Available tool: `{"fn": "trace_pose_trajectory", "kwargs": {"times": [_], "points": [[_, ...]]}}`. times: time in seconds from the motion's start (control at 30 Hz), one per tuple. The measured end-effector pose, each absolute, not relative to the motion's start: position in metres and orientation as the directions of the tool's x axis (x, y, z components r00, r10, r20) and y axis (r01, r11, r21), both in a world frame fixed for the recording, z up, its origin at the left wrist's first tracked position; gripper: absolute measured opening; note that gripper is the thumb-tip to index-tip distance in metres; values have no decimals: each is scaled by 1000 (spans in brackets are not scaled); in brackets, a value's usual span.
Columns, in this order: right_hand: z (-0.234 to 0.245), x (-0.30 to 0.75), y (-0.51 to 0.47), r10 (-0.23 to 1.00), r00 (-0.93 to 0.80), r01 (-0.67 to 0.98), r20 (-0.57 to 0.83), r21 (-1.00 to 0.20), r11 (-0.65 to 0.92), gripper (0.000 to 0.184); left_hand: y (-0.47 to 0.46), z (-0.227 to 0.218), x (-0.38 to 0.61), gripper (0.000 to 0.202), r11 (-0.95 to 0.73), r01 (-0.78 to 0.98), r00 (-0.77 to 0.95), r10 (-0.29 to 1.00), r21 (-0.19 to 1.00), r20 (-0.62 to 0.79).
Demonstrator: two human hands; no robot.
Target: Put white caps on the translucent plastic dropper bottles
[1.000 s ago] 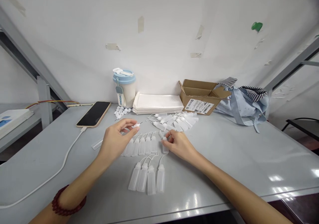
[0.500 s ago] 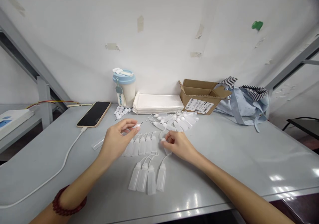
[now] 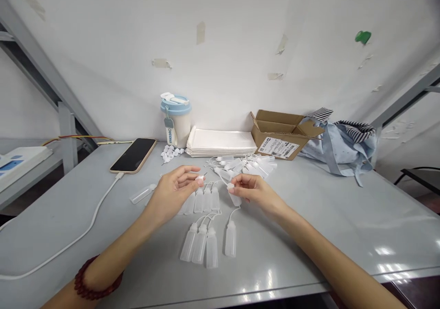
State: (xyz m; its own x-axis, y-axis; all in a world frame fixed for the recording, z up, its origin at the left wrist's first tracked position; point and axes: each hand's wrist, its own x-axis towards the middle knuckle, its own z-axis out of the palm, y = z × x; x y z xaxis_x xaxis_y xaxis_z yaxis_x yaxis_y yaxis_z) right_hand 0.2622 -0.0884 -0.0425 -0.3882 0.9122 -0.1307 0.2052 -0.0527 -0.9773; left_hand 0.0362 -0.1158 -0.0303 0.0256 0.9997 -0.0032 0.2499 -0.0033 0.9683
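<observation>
My left hand (image 3: 173, 193) pinches a small white needle-tip cap (image 3: 200, 178) between thumb and fingers, needle pointing right. My right hand (image 3: 254, 190) grips a small translucent squeeze bottle (image 3: 234, 195), lifted off the grey table (image 3: 309, 217) and tilted with its neck toward the cap. The two are a short gap apart. Behind my hands stands a row of the same bottles (image 3: 204, 200). Several more bottles (image 3: 208, 244) lie in front of my hands.
A pile of unsorted bottles (image 3: 245, 166) and loose white caps (image 3: 171, 152) lie farther back. By the wall are a blue-lidded cup (image 3: 176, 121), stacked white trays (image 3: 222, 142), a cardboard box (image 3: 282, 135) and cloth bags (image 3: 340, 144). A phone (image 3: 133, 155) with cable lies left.
My right hand has lifted the bottle off the table and brought it up toward the left hand's cap. The view has shifted slightly left.
</observation>
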Motion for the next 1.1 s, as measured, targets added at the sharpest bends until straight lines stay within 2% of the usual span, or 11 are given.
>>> {"fn": "trace_pose_trajectory", "kwargs": {"times": [0.2,0.43,0.7,0.87,1.1], "points": [[-46,257,-90,908,-415,146,-51,-989,12,24,-117,-27,39,39,29,229,51,998,973,-42],[-59,253,-91,910,-403,225,96,-954,200,19,-117,-34,46,32,96,153,102,988,984,-112],[-62,252,-92,905,-399,352,146,-887,299,16,-119,-38,55,26,99,93,112,988,991,-109],[-64,251,-93,899,-406,326,163,-894,309,15,-119,-38,57,25,33,142,97,994,989,-48],[-65,248,-96,873,-442,414,206,-816,403,28,-120,-40,58,25,6,132,128,992,991,-23]]}}
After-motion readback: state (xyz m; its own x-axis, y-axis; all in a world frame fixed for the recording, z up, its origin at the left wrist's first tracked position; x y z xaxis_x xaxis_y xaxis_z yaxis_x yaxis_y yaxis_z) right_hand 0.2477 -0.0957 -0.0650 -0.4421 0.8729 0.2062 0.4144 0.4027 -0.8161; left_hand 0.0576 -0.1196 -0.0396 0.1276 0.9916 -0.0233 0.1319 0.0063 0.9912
